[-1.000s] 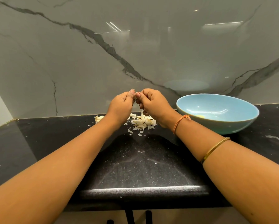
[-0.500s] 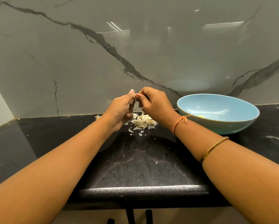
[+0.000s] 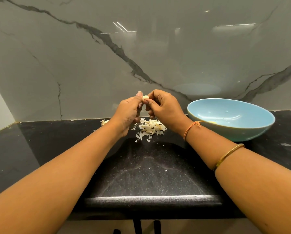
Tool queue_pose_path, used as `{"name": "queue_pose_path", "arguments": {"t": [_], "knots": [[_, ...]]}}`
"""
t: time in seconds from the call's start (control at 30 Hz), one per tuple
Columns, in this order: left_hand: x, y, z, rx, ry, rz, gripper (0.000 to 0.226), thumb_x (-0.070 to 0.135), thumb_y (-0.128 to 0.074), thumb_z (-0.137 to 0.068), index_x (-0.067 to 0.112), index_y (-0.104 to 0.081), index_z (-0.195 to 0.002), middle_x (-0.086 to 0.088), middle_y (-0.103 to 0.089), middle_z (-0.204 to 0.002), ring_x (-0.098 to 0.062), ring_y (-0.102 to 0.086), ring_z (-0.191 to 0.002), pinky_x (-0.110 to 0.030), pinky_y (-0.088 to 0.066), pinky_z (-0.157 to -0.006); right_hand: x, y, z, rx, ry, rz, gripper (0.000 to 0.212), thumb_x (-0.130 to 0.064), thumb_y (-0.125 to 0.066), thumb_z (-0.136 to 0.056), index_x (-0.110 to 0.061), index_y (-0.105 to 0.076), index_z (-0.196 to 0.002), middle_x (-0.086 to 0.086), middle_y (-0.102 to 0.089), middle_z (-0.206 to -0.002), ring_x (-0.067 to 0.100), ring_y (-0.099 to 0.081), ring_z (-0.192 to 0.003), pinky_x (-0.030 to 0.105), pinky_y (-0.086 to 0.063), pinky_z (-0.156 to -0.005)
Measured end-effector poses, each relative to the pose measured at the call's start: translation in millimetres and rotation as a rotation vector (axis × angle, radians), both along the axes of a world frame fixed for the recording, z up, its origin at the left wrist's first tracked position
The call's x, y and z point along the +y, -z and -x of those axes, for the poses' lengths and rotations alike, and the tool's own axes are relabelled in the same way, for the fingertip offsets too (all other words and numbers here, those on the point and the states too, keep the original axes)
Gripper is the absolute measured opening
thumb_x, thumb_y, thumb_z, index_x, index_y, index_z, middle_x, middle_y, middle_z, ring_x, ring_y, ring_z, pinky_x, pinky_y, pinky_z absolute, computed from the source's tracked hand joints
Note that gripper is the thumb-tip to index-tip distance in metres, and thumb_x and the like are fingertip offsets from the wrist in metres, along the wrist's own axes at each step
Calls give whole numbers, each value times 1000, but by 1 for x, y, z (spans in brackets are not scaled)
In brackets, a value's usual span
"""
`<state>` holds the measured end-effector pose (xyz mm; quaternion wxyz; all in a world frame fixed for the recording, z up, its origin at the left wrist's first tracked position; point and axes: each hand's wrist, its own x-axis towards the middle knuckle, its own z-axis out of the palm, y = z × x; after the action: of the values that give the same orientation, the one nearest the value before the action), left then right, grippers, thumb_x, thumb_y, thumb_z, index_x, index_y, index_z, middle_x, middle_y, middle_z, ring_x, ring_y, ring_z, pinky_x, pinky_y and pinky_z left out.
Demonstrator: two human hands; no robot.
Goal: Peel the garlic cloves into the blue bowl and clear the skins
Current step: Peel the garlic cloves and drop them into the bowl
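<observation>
Black bench (image 3: pixel 149 166) carries a pile of garlic skins (image 3: pixel 151 127), near the blue bowl (image 3: pixel 234 133), on its left. Above that pile, the left hand (image 3: pixel 127 112) and right hand (image 3: pixel 165 108) meet. The curled fingers (image 3: pixel 154 95) of both pinch one garlic clove (image 3: pixel 145 97). One yellowish peeled clove (image 3: pixel 212 122) lies inside the bowl. Farther left of the bowl, an unpeeled garlic piece (image 3: pixel 104 122) sits at the wall.
</observation>
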<state>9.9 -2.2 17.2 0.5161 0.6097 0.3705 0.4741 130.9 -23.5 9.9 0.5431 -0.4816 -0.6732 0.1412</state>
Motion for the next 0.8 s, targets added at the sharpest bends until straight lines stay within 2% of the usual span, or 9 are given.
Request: {"name": "queue_pose_path", "arguments": {"t": [0.2, 0.33, 0.47, 0.6, 0.67, 0.7, 0.8], "knots": [[1, 0, 1, -34, 26, 72, 45, 38, -41, -100, 17, -39, -60, 13, -34, -41, -3, -25, -38, -14, -23, -38, -1, -1, 0, -46, 12, -12, 11, -9, -56, -92, 0, -59, -89, 2, -59, -69, 10, -54, -57, 21, -54, -55], [2, 0, 1, -59, 33, 104, 46, 39, -40, -100, 18, -38, -59, 12, -33, -42, -3, -23, -36, -13, -21, -35, -1, -1, 0, -66, 52, -9, 15, -11, -55, -92, 2, -60, -87, 13, -62, -71, 14, -56, -54, 26, -54, -53], [2, -1, 1, -54, 3, 109, 46, 40, -39, -100, 19, -37, -60, 12, -33, -42, -3, -23, -35, -13, -20, -35, 1, 1, -2, -67, 78, 64, 24, -19, -53, -95, -3, -62, -79, 4, -59, -62, 2, -52, -43, 22, -48, -47], [3, 0, 1, -39, -21, 107, 45, 41, -39, -100, 19, -38, -60, 12, -34, -42, -3, -24, -35, -14, -20, -35, 3, 1, -5, -163, 131, 51, 3, -9, -60, -89, -7, -63, -90, 1, -62, -80, 10, -59, -65, 23, -53, -64], [4, 1, 1, -19, -47, 89, 45, 40, -40, -100, 19, -39, -60, 11, -34, -45, -4, -24, -37, -15, -21, -37, 4, 2, -5, -103, 114, 48, 11, -5, -54, -91, -8, -64, -94, 0, -63, -83, 14, -61, -74, 27, -55, -71], [4, 1, 1, -1, -67, 69, 45, 39, -41, -100, 19, -39, -60, 9, -34, -49, -4, -25, -39, -16, -23, -39, 4, 1, -4, -26, 80, 59, 12, -7, -51, -93, -6, -64, -95, 3, -64, -81, 15, -62, -72, 29, -56, -69], [7, 3, -2, 127, -138, -86, 45, 35, -41, -100, 17, -41, -59, 4, -33, -55, -10, -26, -48, -24, -25, -47, 2, -2, 1, 187, 4, 113, 33, -28, -46, -98, 0, -60, -89, 8, -61, -70, 12, -56, -55, 25, -51, -51]]}}
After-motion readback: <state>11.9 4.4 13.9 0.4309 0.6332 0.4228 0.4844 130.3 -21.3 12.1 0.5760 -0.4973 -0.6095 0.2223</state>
